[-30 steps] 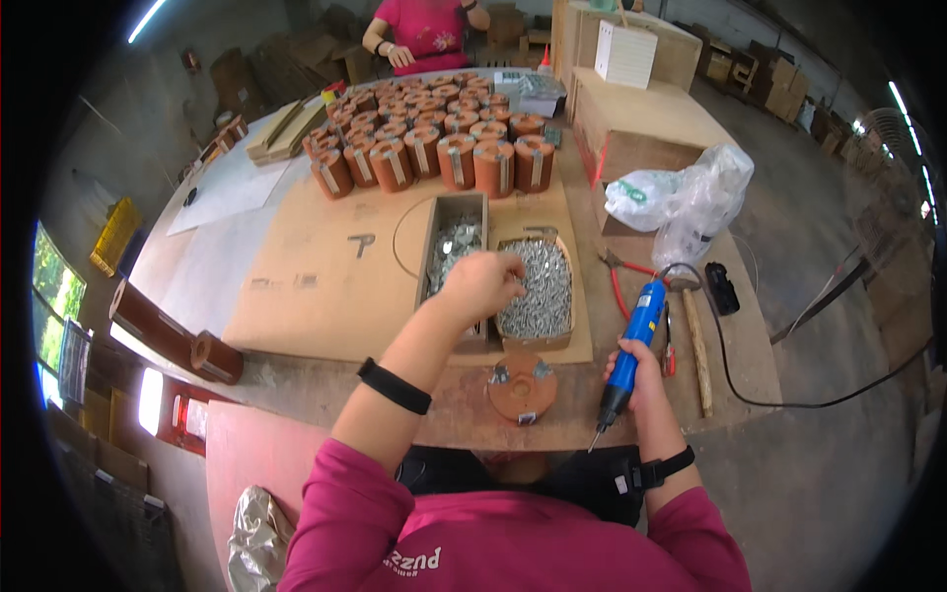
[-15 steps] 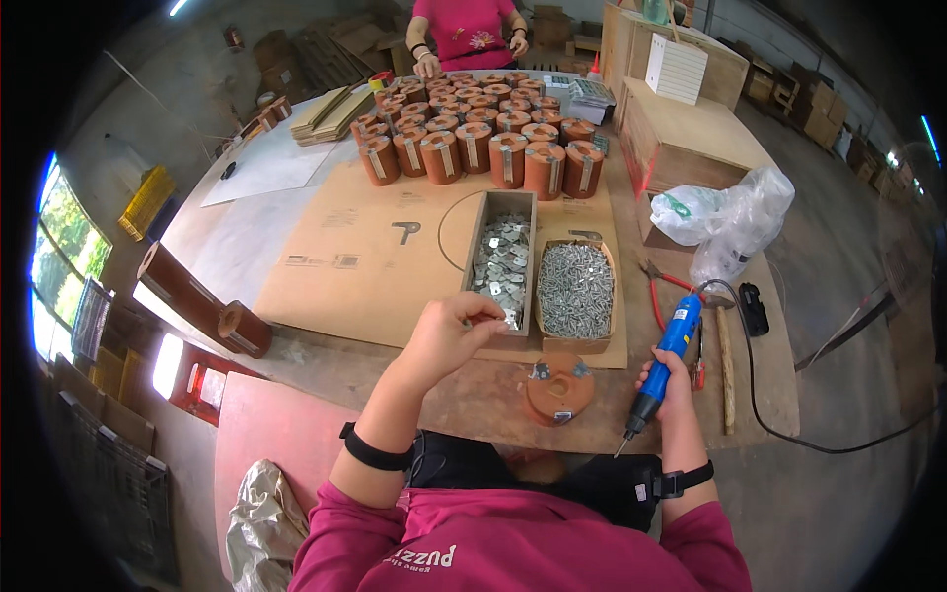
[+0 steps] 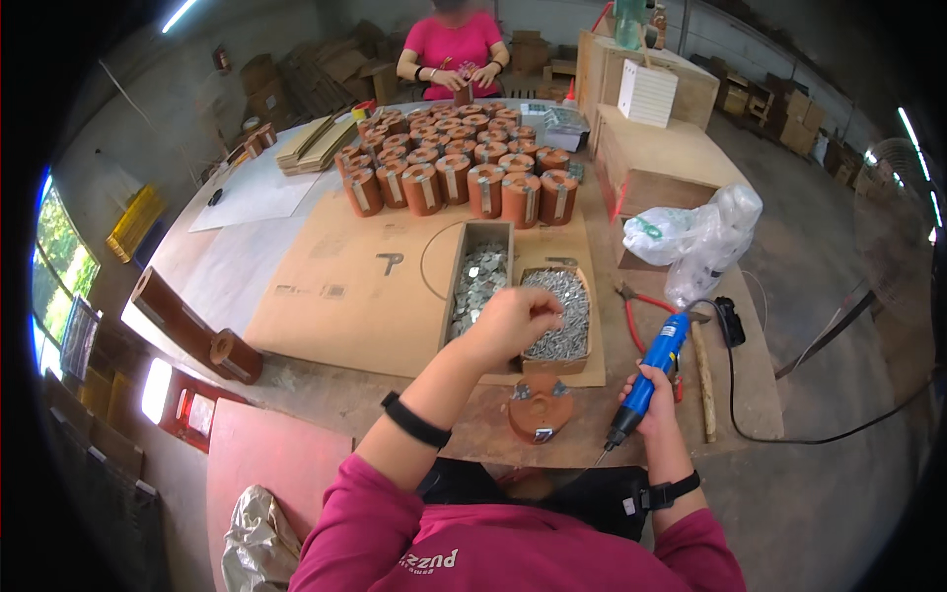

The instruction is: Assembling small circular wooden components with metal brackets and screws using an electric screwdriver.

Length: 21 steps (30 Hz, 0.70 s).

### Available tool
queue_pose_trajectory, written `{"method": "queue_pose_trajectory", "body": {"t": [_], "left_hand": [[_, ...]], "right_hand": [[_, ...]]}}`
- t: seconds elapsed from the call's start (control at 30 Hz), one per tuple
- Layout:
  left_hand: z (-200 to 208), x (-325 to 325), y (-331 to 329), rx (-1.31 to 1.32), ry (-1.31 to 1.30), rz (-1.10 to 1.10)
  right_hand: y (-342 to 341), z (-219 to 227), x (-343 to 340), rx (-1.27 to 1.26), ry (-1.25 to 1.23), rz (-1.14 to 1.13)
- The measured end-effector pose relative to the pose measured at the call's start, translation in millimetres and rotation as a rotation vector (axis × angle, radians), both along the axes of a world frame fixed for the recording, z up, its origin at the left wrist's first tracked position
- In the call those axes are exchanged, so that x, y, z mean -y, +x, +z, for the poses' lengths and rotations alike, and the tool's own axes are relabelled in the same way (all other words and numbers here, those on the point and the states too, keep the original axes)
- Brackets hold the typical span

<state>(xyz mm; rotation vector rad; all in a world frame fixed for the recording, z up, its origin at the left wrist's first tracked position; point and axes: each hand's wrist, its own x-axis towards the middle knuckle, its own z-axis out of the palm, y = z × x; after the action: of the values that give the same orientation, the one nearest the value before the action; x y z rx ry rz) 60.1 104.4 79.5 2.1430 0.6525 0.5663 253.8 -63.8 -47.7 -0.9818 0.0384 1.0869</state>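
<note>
Nearest, we note the right hand [image 3: 655,405] wrapped round a blue screwdriver [image 3: 651,371], bit angled down by the surface's [image 3: 602,400] edge. Left of it sits a brown cylinder [image 3: 541,412]. The left hand [image 3: 513,321] is over a box [image 3: 554,366] of screws [image 3: 569,340], fingers curled inward; we cannot tell whether they hold anything. Beside the box: a tray [image 3: 457,266] of metal plates [image 3: 481,284]. Right: hammer [image 3: 703,385], pliers [image 3: 631,318]. Beyond, we see upright cylinders [image 3: 520,202], then a co-worker [image 3: 454,44] touching one.

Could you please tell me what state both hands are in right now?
Left hand: curled above the screws; whether it holds anything cannot be told.
Right hand: closed, holding the blue electric screwdriver.
</note>
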Motion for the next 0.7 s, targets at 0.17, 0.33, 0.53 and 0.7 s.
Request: {"method": "queue_pose_trajectory", "body": {"t": [0.17,0.33,0.53,0.7], "left_hand": [[-10,53,-38,0.309,-0.025,-0.309],[-12,115,-64,0.128,-0.385,-0.307],[-21,123,-62,0.361,-0.566,-0.288],[-17,121,-63,0.318,-0.59,-0.258]], "right_hand": [[-22,103,20,0.184,0.508,-0.023],[-50,172,41,0.457,0.934,0.1],[-84,176,52,0.597,1.002,-0.089],[-87,171,46,0.653,0.975,-0.152]]}}
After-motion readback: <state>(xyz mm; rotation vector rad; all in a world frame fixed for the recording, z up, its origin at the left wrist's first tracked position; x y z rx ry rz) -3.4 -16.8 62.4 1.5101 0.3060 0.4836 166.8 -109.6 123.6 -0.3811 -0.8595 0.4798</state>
